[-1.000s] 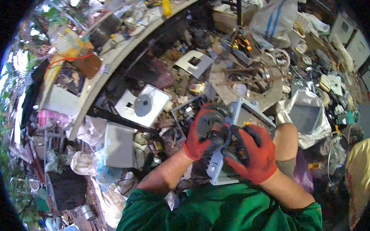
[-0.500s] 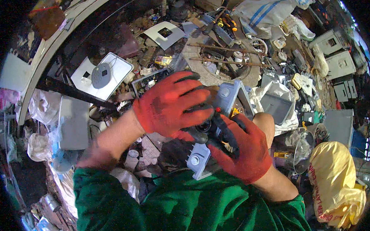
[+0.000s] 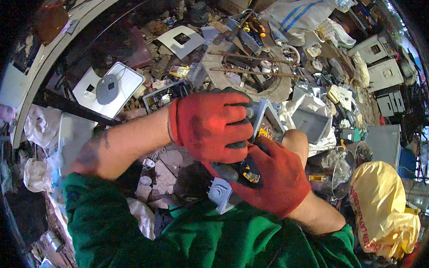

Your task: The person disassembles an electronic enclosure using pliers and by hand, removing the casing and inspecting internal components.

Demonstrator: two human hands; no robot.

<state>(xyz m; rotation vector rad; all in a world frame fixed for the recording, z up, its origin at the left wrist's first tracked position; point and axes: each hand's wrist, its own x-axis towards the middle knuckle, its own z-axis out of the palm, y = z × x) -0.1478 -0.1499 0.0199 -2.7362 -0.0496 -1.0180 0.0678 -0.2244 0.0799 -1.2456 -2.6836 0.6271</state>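
My left hand, in a red glove with black fingertips, is closed with its fingers curled over something hidden beneath them. My right hand, gloved the same way, is also closed and meets the left one; its grip is mostly covered. Under both hands lies a grey-blue plastic housing, whose lower corner shows a round boss and whose frame-like upper end sticks out past my fingers. A small orange-yellow part sits inside that upper end. What the fingers hold in the housing's middle cannot be seen.
Beyond my hands are a round concrete ring with rusty rods, orange-handled pliers and white panels. A grey tray lies in white plastic at right, near a clear container and yellow sack. Scrap covers the ground.
My left hand has turned and closed further over the housing's middle, hiding the dark part seen before between the hands. My left elbow has swung outward. The whole view has shifted slightly.
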